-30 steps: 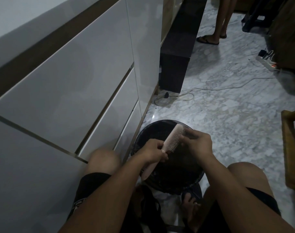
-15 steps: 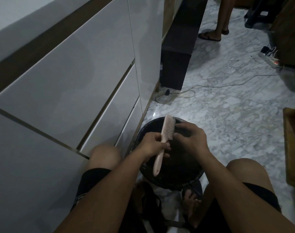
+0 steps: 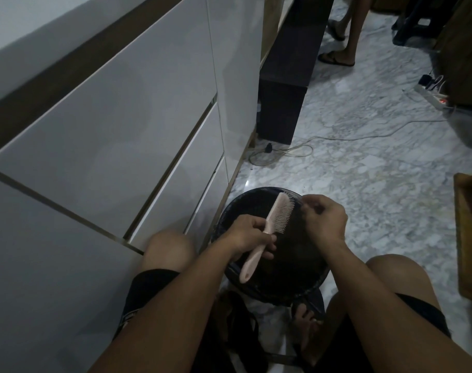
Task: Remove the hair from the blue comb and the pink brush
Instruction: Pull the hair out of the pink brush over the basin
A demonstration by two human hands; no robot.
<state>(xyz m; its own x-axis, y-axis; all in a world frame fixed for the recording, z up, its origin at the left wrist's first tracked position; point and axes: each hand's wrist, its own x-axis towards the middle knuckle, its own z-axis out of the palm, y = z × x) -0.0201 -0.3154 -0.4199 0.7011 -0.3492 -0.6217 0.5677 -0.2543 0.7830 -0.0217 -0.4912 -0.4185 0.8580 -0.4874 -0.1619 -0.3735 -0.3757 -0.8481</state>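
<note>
The pink brush (image 3: pixel 276 215) is held over a black bin (image 3: pixel 256 196) between my knees. My left hand (image 3: pixel 252 234) grips the brush where the handle meets the head, and the bristles face right. My right hand (image 3: pixel 323 219) is just right of the bristles with its fingertips pinched together near the brush's far end. Whether strands of hair are between those fingers is too dark to tell. The blue comb is not in view.
White cabinet drawers (image 3: pixel 122 130) run along my left. A dark cabinet (image 3: pixel 286 84) stands beyond. Cables (image 3: pixel 283 150) and a power strip (image 3: pixel 431 96) lie on the marble floor. A person's legs (image 3: pixel 345 36) are at the far end. A wooden frame (image 3: pixel 468 238) is at right.
The brush has turned in my left hand, so the bristles now face right instead of showing face-on. My right hand has drawn back a little from the bristles, to the right.
</note>
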